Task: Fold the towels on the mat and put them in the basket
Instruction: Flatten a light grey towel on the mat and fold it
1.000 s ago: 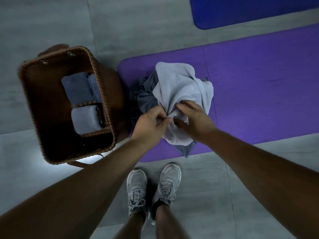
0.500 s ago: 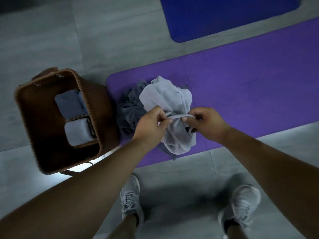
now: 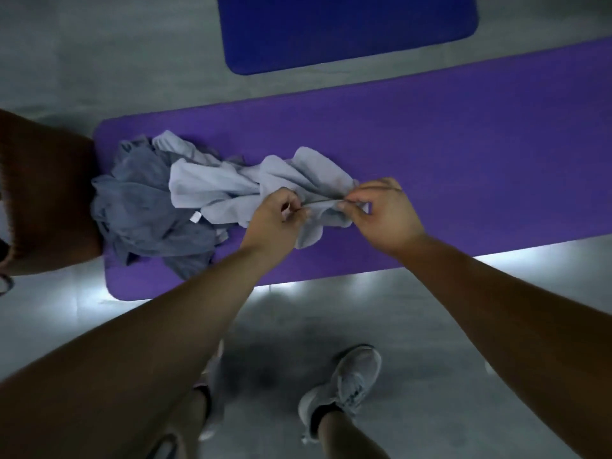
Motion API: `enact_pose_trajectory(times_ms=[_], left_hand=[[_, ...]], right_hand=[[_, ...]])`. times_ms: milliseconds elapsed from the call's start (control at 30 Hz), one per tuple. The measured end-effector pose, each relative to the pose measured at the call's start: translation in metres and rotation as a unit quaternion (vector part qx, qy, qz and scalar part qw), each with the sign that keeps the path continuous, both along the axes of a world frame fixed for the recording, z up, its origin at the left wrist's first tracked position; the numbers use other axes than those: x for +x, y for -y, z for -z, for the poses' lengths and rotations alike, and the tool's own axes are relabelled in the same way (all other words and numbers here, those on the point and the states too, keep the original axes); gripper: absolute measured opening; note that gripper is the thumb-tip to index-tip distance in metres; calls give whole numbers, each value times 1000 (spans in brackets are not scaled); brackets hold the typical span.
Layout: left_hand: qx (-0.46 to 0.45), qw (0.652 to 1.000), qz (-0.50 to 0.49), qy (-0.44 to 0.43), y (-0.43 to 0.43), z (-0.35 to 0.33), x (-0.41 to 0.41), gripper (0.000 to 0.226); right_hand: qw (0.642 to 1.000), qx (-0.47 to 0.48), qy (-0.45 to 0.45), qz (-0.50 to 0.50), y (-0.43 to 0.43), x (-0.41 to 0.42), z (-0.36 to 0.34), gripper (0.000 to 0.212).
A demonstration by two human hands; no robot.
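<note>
Left hand and right hand each pinch the pale towel by its edge, taut between them, on the purple mat. Darker towel bunched partly under it, against the basket at left. Blue mat beyond.

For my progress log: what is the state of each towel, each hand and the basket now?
light towel, unfolded, edge stretched between both hands
dark towel, crumpled on the purple mat
left hand, pinches the light towel's edge
right hand, pinches the same edge
basket, beside the purple mat, inside out of view
</note>
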State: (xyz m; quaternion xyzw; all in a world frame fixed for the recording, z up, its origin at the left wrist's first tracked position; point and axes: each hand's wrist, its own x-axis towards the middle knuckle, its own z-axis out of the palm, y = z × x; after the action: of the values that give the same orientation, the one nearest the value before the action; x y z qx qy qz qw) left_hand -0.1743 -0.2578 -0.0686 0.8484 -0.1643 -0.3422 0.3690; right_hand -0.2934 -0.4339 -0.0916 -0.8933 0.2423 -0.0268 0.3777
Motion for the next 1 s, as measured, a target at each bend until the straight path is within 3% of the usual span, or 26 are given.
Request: enact_pose_trajectory(times_ms=[233,433,700,767,833,867,900,1000], left_hand=[[-33,998,-23,-53,147,44,-77,17],[-31,996,-13,-79,277,92,-137,18],[-31,993,-9,-117,418,162,-185,21],[3,996,16,-85,438,190,-189,30],[68,997,46,4,448,218,-183,28],[102,993,39,42,452,233,-176,33],[137,988,21,66,456,247,-166,41],[236,967,-35,87,470,271,-132,47]], right_hand=[[998,-63,-12,9,152,-75,36,38],[993,-121,-9,13,272,-131,62,21],[989,-144,-15,18,414,-179,130,34],[983,-151,-102,11,437,-189,153,45],[940,-161,-300,-34,448,-193,171,48],[930,-144,-336,-42,453,-189,177,46],[940,-105,-323,-34,459,-180,184,44],[986,55,-158,-13,475,-141,207,32]])
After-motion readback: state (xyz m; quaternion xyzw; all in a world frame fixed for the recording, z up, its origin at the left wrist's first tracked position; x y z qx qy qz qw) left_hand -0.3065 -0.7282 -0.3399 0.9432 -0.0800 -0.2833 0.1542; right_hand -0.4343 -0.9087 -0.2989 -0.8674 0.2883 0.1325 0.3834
